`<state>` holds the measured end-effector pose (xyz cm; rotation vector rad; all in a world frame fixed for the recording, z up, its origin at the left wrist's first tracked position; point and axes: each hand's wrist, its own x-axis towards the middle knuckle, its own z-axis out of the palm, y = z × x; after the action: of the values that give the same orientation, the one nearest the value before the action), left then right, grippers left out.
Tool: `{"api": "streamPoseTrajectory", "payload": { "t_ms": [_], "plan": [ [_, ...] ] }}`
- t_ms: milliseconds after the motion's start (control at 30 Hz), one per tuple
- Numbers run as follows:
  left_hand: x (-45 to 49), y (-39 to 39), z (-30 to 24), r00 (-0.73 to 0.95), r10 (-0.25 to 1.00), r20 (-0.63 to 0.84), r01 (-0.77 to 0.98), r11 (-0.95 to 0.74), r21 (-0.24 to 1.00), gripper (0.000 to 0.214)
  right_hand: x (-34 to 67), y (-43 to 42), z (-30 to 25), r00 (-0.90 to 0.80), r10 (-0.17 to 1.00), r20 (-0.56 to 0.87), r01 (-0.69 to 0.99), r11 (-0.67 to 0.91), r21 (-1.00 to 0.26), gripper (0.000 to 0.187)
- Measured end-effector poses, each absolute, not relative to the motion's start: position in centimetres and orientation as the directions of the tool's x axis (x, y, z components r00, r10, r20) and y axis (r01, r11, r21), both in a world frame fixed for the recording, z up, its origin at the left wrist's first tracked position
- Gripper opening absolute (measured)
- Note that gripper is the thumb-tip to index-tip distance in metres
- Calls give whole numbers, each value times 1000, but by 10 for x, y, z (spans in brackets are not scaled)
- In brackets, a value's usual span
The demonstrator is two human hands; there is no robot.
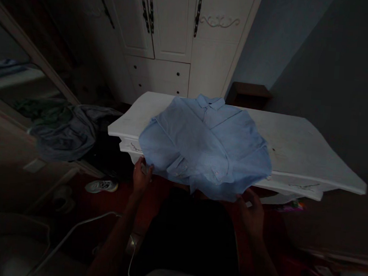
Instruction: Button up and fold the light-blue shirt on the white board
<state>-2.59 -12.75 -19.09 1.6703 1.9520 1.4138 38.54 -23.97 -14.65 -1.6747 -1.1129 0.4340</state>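
Shirt (187, 134) may slip off worktop (296, 143) toward 6 o'clock if left hand (140, 176) at its 8 or right hand (253, 210) at 4 tugs; can't tell if either's pinching.

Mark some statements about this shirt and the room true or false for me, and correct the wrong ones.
1. The blue shirt lies on the white table. True.
2. Its collar points toward the person. False: the collar points toward the white wardrobe.
3. The left hand and right hand are at the shirt's near edge. True.
4. A shoe sits on the table. False: the shoe is on the floor.
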Motion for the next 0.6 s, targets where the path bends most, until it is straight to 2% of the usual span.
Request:
{"api": "streamPoseTrajectory", "payload": {
  "t_ms": [333, 433, 600],
  "plan": [
    [-21, -128, -192, -398, 861, 316, 477, -100, 873, 64, 372, -252, -150, 473, 855, 212, 428, -13, -904, 45],
    [-16, -139, -184, -381, 870, 312, 479, -103, 872, 62, 363, -255, -147, 457, 863, 215, 365, 38, -930, 52],
    [-6, -163, -169, -322, 882, 344, 551, -121, 826, 83, 351, -257, -145, 327, 917, 229, 282, 137, -950, 57]
  ]
}}
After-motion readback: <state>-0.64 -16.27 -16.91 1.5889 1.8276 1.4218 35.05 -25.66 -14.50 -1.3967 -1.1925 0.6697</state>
